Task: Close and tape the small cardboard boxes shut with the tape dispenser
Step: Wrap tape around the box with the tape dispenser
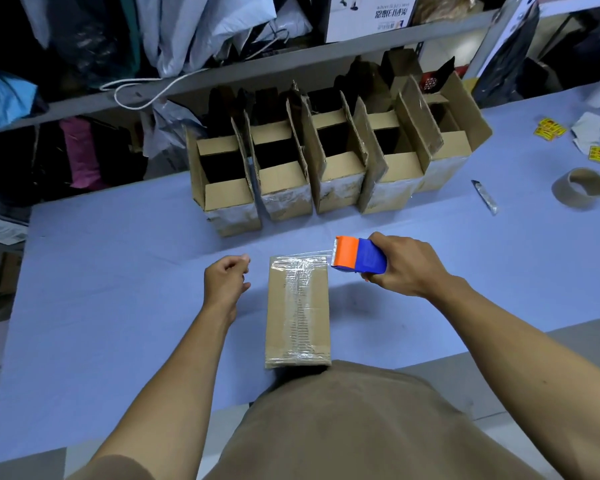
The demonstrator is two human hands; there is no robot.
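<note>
I'm seeing the closed cardboard box lying flat, clear tape running along its top seam. Orange-blue tape dispenser is sitting at its far right corner. Five open boxes are standing beyond it.

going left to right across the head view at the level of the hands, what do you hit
left hand → taped cardboard box → tape dispenser → right hand holding the dispenser
</note>
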